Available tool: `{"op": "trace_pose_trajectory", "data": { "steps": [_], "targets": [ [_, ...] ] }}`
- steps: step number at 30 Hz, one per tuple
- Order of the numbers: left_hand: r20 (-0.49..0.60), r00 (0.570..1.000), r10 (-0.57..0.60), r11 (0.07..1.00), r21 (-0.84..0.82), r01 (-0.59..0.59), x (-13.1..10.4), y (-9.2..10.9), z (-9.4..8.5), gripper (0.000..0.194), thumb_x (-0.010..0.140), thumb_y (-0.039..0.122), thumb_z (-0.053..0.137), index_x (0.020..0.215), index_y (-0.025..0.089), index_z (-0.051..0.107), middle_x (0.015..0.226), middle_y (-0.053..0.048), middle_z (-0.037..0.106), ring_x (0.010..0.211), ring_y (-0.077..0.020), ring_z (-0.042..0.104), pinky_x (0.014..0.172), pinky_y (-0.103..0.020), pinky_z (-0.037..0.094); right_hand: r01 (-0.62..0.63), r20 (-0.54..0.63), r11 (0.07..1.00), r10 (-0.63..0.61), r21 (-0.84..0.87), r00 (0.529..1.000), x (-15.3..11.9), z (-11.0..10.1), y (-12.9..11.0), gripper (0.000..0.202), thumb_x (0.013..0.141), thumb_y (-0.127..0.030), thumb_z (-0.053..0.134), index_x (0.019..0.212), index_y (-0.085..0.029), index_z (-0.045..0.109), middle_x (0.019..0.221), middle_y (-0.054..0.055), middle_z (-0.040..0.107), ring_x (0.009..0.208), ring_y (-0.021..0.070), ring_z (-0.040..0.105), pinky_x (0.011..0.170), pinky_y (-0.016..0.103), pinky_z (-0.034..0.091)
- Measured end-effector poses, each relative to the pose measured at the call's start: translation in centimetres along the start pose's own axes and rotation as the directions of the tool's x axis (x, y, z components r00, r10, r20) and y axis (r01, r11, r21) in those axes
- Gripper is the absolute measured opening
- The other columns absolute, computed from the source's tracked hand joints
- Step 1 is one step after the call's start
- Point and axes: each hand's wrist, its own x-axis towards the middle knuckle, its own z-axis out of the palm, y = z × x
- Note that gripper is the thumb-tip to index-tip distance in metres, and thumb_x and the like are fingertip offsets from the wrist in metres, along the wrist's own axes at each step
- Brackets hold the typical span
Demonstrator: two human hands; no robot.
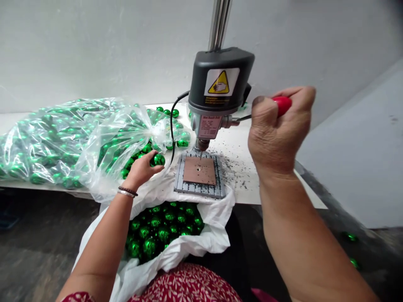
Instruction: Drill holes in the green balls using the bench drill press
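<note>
A shiny green ball is held between the thumb and fingers of my left hand, beside the mouth of a clear plastic bag full of similar balls. My right hand is wrapped round the red knob of the lever on a small bench drill. Below the drill bit, a brown square board with a hole near its middle lies on the grooved metal base. No ball sits on the board.
On my lap, an open white bag holds several green balls. Dark shavings are scattered over the white table right of the base. A black cable hangs left of the drill. Green balls lie on the floor at right.
</note>
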Motion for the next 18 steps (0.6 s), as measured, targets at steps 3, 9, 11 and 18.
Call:
{"op": "trace_pose_trajectory", "data": {
  "steps": [3, 9, 11, 18],
  "targets": [
    [0.084, 0.995, -0.051, 0.783, -0.615, 0.093, -0.4, 1.9, -0.1, 0.054, 0.073, 0.049, 0.073, 0.118, 0.020, 0.065, 0.094, -0.002, 0.070, 0.078, -0.0155, 0.063, 0.074, -0.027, 0.051, 0.002, -0.014, 1.000, -0.002, -0.009, 1.000, 0.0, 0.0, -0.2, 0.016, 0.090, -0.028, 0.054, 0.089, -0.016, 0.043, 0.087, 0.000, 0.047, 0.076, 0.0043, 0.044, 0.076, 0.022, 0.044],
    [0.381, 0.924, 0.022, 0.428, -0.839, 0.335, -0.6, 5.3, 3.5, 0.048, 0.068, 0.044, 0.080, 0.104, 0.016, 0.066, 0.087, -0.001, 0.067, 0.063, -0.0075, 0.059, 0.058, -0.019, 0.044, -0.005, -0.007, 1.000, 0.005, -0.020, 1.000, 0.1, -0.1, -0.6, 0.016, 0.088, -0.024, 0.056, 0.088, -0.017, 0.042, 0.081, -0.002, 0.046, 0.071, 0.0026, 0.042, 0.068, 0.017, 0.042],
    [0.412, 0.910, 0.035, 0.474, -0.809, 0.348, -0.2, 5.9, 5.0, 0.050, 0.068, 0.042, 0.079, 0.109, 0.017, 0.066, 0.088, -0.001, 0.067, 0.065, -0.0076, 0.060, 0.057, -0.019, 0.042, 0.004, -0.002, 0.999, -0.004, -0.034, 1.000, 0.0, -0.2, -0.6, 0.017, 0.090, -0.028, 0.055, 0.088, -0.016, 0.043, 0.081, -0.002, 0.046, 0.070, 0.0024, 0.042, 0.067, 0.017, 0.042],
    [0.417, 0.909, -0.006, 0.558, -0.753, 0.349, 1.0, 7.1, 7.3, 0.051, 0.063, 0.033, 0.080, 0.109, 0.017, 0.064, 0.072, 0.004, 0.059, 0.056, -0.0066, 0.050, 0.049, -0.019, 0.034, 0.033, 0.056, 0.996, -0.029, -0.077, 0.998, -0.4, -0.6, -0.5, 0.018, 0.095, -0.036, 0.047, 0.092, -0.019, 0.042, 0.082, -0.001, 0.048, 0.073, 0.0034, 0.048, 0.070, 0.018, 0.047]
  ]
}}
